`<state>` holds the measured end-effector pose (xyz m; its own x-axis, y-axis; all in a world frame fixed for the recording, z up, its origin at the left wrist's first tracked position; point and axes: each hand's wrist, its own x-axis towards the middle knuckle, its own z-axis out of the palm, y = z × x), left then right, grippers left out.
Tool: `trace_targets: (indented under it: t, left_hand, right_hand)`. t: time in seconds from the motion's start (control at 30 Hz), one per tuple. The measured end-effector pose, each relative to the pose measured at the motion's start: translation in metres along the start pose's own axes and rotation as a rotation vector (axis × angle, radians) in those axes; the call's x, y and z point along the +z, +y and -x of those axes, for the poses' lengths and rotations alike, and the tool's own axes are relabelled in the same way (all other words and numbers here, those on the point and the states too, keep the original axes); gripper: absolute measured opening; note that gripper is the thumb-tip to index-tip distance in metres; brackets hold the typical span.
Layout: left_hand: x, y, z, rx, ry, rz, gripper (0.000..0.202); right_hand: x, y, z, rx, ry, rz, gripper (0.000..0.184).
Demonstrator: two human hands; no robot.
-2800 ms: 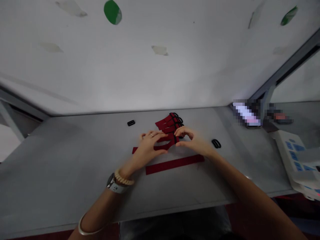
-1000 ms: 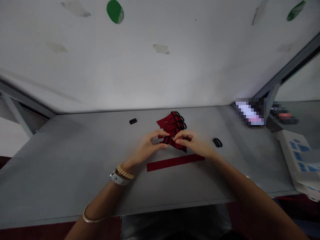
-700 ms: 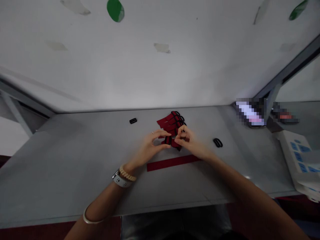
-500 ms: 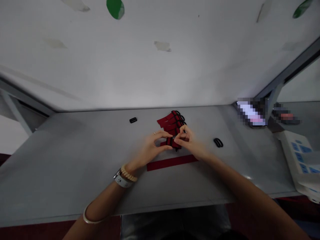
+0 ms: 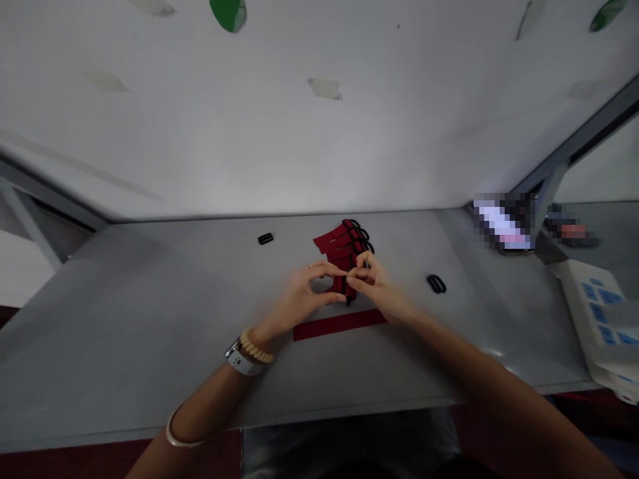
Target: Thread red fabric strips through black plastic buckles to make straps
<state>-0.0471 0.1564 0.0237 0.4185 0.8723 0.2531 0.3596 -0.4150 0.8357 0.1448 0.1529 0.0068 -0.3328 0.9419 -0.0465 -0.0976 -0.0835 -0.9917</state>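
My left hand (image 5: 304, 293) clasps a red strap (image 5: 338, 285) between parted thumb and forefinger; my right hand (image 5: 378, 287) pinches its edge, fingertips together; it sits just nearer me than the strap pile (image 5: 341, 243); at right, the blue labels (image 5: 601, 312) look too blurred to read.

The pinched red strap (image 5: 339, 286) looks like matt cloth, as does the flat red strip (image 5: 338, 324) nearer the front edge of the table (image 5: 150, 319). Toward the back edge, the black buckle (image 5: 265, 238) seems smooth plastic. The tabletop is smooth, softly glossy toward its front right corner; the white panel (image 5: 239, 133) behind is matt.
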Motion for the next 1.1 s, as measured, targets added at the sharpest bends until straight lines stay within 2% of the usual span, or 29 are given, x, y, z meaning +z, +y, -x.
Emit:
trace_targets:
  t: [0.07, 0.17, 0.27, 0.37, 0.5, 0.63, 0.7, 0.8, 0.97, 1.1]
  left_hand:
    - [0.001, 0.001, 0.001, 0.005, 0.006, -0.020, 0.028]
    - [0.003, 0.000, 0.002, -0.026, 0.070, -0.013, 0.035]
    - [0.005, -0.001, 0.003, -0.059, 0.129, 0.008, 0.041]
    - [0.005, -0.002, 0.003, -0.064, 0.111, -0.036, 0.037]
    - [0.004, -0.003, 0.003, -0.043, 0.096, -0.170, 0.035]
    - [0.003, -0.005, 0.003, -0.016, 0.120, -0.329, 0.033]
    - [0.004, -0.006, 0.004, 0.003, 0.118, -0.377, 0.034]
    - [0.006, -0.005, 0.004, -0.009, 0.087, -0.406, 0.034]
    - [0.005, -0.004, 0.002, -0.046, 0.026, -0.372, 0.032]
    - [0.003, -0.002, 0.001, -0.028, -0.126, -0.377, 0.028]
  right_hand:
    - [0.000, -0.002, 0.001, -0.019, -0.026, 0.012, 0.036]
    - [0.000, -0.004, 0.001, -0.044, -0.084, 0.054, 0.041]
    - [-0.002, -0.006, 0.000, -0.070, -0.065, 0.092, 0.038]
    - [-0.005, -0.006, 0.000, -0.091, -0.056, 0.078, 0.029]
    - [-0.006, -0.003, -0.001, -0.109, -0.109, 0.094, 0.027]
    - [-0.008, 0.003, -0.003, -0.258, -0.025, 0.193, 0.024]
    - [-0.011, 0.002, -0.005, -0.331, 0.036, 0.296, 0.015]
    - [-0.017, -0.006, -0.005, -0.363, 0.050, 0.423, 0.003]
    - [-0.028, -0.019, -0.005, -0.402, -0.104, 0.596, 0.007]
    - [-0.035, -0.016, -0.007, -0.447, -0.244, 0.723, 0.006]
